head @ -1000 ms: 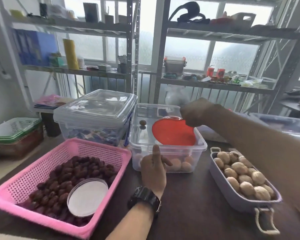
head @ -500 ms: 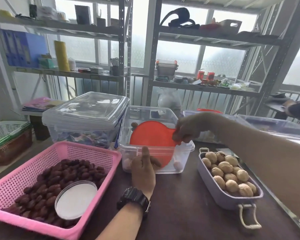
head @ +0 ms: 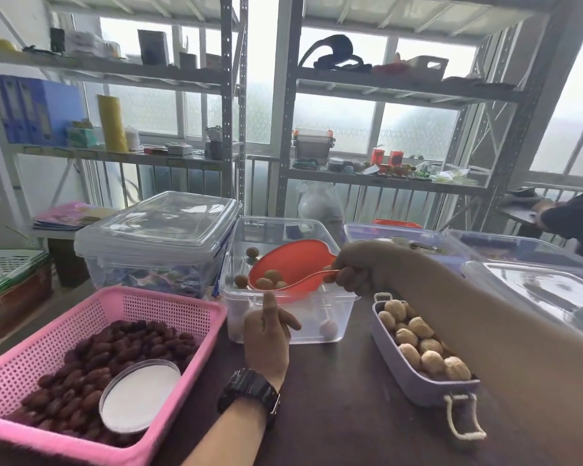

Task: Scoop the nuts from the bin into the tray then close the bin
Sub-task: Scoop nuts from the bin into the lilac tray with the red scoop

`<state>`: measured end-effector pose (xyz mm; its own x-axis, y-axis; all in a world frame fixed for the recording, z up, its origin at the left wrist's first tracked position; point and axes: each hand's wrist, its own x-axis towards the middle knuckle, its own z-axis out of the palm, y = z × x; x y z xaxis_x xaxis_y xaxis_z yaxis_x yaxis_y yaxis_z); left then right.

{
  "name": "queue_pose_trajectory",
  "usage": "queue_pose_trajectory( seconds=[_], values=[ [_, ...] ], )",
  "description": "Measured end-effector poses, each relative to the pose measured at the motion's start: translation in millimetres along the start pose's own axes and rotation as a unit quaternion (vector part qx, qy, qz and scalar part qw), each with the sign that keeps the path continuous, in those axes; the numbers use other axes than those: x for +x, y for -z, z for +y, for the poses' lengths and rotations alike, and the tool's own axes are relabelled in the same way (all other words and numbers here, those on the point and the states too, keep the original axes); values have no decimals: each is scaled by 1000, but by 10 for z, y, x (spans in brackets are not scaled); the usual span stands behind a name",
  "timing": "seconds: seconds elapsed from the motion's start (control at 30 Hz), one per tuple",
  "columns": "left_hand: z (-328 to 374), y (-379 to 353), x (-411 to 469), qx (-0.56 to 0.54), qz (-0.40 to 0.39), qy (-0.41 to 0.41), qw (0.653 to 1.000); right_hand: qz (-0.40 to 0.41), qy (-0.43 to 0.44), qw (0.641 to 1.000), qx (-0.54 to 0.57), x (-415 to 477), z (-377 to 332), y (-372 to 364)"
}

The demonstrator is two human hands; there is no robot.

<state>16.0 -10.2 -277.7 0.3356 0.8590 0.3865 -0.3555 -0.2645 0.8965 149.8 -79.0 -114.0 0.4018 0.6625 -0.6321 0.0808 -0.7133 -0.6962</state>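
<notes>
A clear open bin (head: pixel 330 326) stands at the table's middle with a few nuts (head: pixel 251 252) left inside. My right hand (head: pixel 359 269) grips the handle of a red scoop (head: pixel 292 260), held level over the bin with three nuts (head: pixel 269 279) in it. My left hand (head: pixel 266 334) rests against the bin's front wall, index finger pointing up, nothing in it. To the right lies a lilac tray (head: pixel 414 381) with rope handles, filled with several walnuts (head: pixel 418 331).
A pink basket (head: pixel 169 307) of dark red dates with a white round lid (head: pixel 140 396) sits at the left. A lidded clear bin (head: pixel 155 240) stands behind it. More clear lidded containers (head: pixel 535 287) are at the right. Metal shelves stand behind; a person is at the far right.
The red scoop has turned from upright inside the bin to level, now carrying nuts above the rim. My right hand has drawn it slightly to the right. My left hand stays at the bin.
</notes>
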Motion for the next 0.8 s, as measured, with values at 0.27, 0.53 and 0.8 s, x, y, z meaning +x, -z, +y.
queue_pose_trajectory(
  seconds=[0.27, 0.53, 0.8],
  values=[
    [2, 20, 13, 8, 4, -1, 1000, 48, 67, 987, 137, -144, 178, 35],
    [12, 35, 3, 11, -7, -6, 1000, 78, 126, 964, 221, -544, 374, 304],
    [5, 33, 8, 9, -14, -6, 1000, 173, 109, 965, 167, -1114, 1064, 674]
  ],
)
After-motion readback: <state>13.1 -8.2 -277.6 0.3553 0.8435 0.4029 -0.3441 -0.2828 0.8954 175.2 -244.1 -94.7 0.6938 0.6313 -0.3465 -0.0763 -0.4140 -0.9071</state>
